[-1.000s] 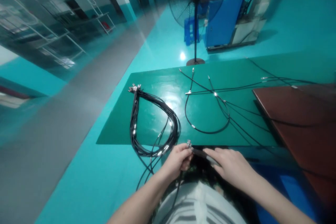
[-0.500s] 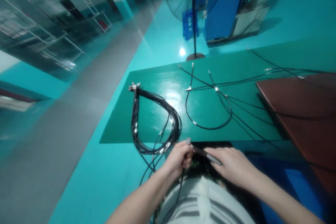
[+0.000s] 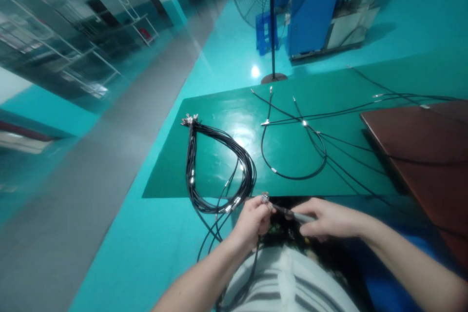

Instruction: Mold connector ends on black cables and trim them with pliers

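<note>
My left hand (image 3: 253,219) is closed round the end of a black cable (image 3: 255,265), which hangs down over my lap. Silver metal connectors (image 3: 265,197) stick out above its thumb and forefinger. To the right, my right hand (image 3: 331,218) grips a slim tool with a grey handle (image 3: 304,217). The tool's dark front end points left and meets the connectors at my left fingertips; its exact kind is unclear. Just beyond my left hand lies a looped bundle of black cables (image 3: 252,168), their metal ends gathered at the far left.
Loose black cables (image 3: 294,177) with metal fittings lie across the green tabletop (image 3: 219,107). A brown board (image 3: 420,131) covers the right side. Past the table stand a pedestal fan (image 3: 272,34), a blue stool (image 3: 266,34) and a blue machine (image 3: 314,14).
My right hand has shifted slightly right and turned, and the grey-handled tool now lies flatter. My left hand keeps its grip at the connectors. The whole view has moved slightly.
</note>
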Motion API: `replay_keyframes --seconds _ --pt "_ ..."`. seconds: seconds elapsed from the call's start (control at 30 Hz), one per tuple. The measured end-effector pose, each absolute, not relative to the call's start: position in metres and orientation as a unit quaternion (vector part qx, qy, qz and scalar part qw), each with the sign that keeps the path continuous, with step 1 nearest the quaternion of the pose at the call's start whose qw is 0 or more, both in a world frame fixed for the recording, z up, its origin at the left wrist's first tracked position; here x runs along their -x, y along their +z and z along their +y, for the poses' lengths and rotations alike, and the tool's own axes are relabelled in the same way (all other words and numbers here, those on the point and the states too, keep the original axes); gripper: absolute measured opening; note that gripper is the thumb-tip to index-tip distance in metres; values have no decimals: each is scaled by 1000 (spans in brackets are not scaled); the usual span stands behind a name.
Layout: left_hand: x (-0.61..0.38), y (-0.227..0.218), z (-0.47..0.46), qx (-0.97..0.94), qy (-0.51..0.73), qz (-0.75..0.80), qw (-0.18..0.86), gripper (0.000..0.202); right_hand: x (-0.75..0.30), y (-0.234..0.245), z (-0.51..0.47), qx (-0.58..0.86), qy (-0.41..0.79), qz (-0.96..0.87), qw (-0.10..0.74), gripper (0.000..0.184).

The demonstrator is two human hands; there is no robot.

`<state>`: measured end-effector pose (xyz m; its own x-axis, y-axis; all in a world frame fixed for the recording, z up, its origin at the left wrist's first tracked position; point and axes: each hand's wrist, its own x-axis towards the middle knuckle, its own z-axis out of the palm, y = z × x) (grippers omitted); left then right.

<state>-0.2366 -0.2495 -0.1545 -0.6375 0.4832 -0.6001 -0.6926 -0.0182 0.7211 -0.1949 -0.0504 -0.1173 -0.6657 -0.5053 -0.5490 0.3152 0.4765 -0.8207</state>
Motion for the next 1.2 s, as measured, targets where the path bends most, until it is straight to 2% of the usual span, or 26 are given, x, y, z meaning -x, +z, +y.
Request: replay_keyframes --seconds 0.07,0.1,0.17,0.23,0.3,0.37,0.47,0.77,1.0,1.2 --pt "238 -155 -249 98 708 562 416 9 195 -118 -51 66 -526 731 430 22" --pt "238 -155 -249 103 711 558 415 10 194 -116 -54 65 -507 756 408 23" --pt "240 -153 -246 110 724 546 407 15 191 -111 -64 46 -396 863 309 30" --pt "241 -150 -241 114 747 527 389 20 186 -104 -76 12 -227 956 188 39" --pt "242 -144 -235 115 770 508 369 20 180 -98 -86 -14 -84 990 109 45" --pt "242 -138 -229 113 787 494 351 19 175 -95 -93 -23 -13 998 62 49" --pt "242 -132 -224 100 802 480 340 19 171 -94 -95 -41 28 998 22 52" --pt "243 -137 -225 96 802 481 341 21 169 -94 -93 -40 58 997 -17 51" --pt "242 -135 -223 84 785 523 321 26 173 -93 -94 -37 67 997 -2 49" --pt "246 -140 -223 80 774 551 303 22 176 -96 -92 -6 72 997 24 49"
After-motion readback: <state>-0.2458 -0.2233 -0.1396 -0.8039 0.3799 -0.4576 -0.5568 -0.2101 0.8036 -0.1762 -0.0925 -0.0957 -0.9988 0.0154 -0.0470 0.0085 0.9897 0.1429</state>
